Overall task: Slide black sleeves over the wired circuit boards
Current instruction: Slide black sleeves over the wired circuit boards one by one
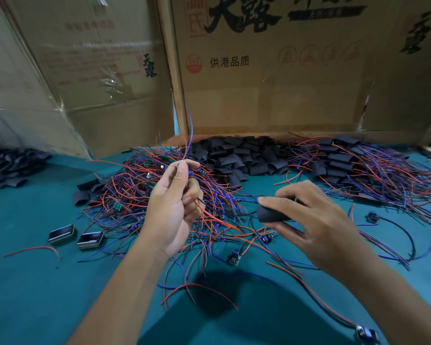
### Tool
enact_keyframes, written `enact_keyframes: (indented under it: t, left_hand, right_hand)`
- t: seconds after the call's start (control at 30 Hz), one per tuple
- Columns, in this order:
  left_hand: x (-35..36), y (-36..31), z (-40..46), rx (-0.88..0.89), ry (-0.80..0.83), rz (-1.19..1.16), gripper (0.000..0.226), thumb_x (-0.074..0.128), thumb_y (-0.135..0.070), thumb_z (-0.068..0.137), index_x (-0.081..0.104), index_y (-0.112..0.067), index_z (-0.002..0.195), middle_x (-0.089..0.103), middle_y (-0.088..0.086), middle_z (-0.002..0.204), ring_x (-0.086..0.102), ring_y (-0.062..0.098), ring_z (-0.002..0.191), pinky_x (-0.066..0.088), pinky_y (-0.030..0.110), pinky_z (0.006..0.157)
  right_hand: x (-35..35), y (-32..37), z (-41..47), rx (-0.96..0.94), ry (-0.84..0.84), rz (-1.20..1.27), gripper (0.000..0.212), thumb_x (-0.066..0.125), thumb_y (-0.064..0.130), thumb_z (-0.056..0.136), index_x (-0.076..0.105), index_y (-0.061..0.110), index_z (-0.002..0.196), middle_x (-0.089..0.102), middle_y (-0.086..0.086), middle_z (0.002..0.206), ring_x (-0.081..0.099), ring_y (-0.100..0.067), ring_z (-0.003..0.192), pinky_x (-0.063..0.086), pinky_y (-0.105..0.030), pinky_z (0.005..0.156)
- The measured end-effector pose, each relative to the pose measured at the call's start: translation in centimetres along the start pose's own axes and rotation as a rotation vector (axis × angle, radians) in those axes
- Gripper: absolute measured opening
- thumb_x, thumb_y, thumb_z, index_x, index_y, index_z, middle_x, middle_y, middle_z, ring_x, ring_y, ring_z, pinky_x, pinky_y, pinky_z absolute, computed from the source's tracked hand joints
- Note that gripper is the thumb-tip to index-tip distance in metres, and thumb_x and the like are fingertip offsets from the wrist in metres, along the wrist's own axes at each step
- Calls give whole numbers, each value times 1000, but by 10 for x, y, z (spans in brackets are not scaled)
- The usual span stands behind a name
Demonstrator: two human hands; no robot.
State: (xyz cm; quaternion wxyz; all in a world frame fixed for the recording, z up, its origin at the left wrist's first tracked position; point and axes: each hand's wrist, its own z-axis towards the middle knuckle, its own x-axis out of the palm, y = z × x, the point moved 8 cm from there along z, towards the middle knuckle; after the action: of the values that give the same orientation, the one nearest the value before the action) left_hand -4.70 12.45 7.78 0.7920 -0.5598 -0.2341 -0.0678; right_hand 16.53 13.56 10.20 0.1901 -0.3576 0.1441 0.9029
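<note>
above the green table (23, 282), left hand (174, 207) pinches red and blue wires (188, 138) upright; right hand (316, 220) grips a black sleeve (271, 215), near the wire pile (135, 195).

Dim, bluish light from above; a dark soft shadow (224, 292) pools on the green table (35, 295), cardboard boxes (284, 83) up top blur and bow with wide-angle warp, glare streaks plastic wrap (110, 83)

Matt black sleeves (237, 155), cardboard boxes (271, 78)
</note>
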Motion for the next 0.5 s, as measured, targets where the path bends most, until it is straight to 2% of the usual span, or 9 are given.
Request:
enact_keyframes:
  t: [0.13, 0.2, 0.33, 0.5]
  left_hand:
    - [0, 1, 0, -15, -8, -3, 24, 47, -39, 98, 59, -19, 99, 27, -7, 55, 17, 3, 41, 21, 15, 38]
    - [-4, 1, 0, -21, -24, -28, 24, 47, -40, 98, 59, -19, 99, 26, -7, 54, 18, 3, 41, 22, 15, 37]
    - [-10, 0, 3, -23, -39, -66, 25, 46, -39, 101, 61, -20, 99, 25, -7, 55, 15, 6, 46, 19, 18, 40]
    - [-11, 1, 2, -29, -41, -82, 25, 47, -40, 100, 61, -20, 102, 25, -8, 55, 18, 6, 44, 20, 17, 41]
  right_hand:
    - [10, 3, -2, -50, 62, 21, 31, 68, 26, 84, 70, 13, 112, 61, -3, 100, 56, -24, 89, 44, -28, 82]
    - [15, 4, -3, -64, 113, 46, 32, 69, 27, 84, 70, 15, 113, 62, -1, 101, 55, -21, 90, 44, -26, 83]
    - [21, 6, -5, -22, 167, 85, 34, 69, 34, 82, 70, 20, 113, 65, 5, 104, 59, -18, 94, 46, -28, 84]
    - [30, 13, -6, -7, 210, 93, 39, 82, 26, 77, 69, 20, 113, 68, 7, 107, 63, -21, 94, 50, -35, 84]
